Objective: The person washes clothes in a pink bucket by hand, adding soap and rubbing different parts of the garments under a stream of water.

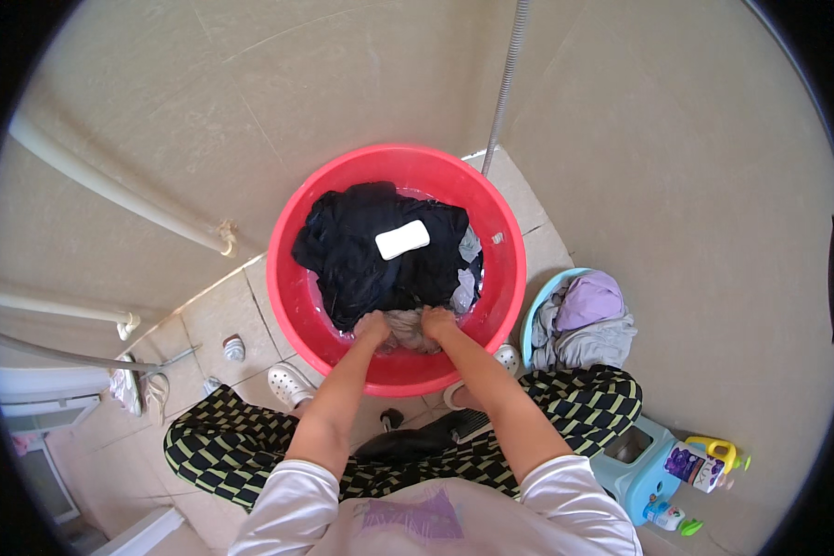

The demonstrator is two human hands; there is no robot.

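A large red plastic basin (395, 154) stands on the floor in front of me with wet laundry in it. At its near side my left hand (373, 328) and my right hand (436, 322) both grip a greyish-beige wet cloth (408, 329), one at each end. Dark, nearly black clothing (354, 243) fills most of the basin beyond my hands. On top of it lies a white bar of soap (402, 240). Light grey fabric (463, 290) shows at the right, in the water beside the dark pile.
A light blue tub (527, 333) with grey and lilac clothes (591, 300) stands right of the basin. Detergent bottles (695, 464) rest on a blue plastic stool (639, 472). Pipes (118, 182) run along the left wall; a metal shower hose (506, 83) hangs behind. Shoes (126, 386) lie at left.
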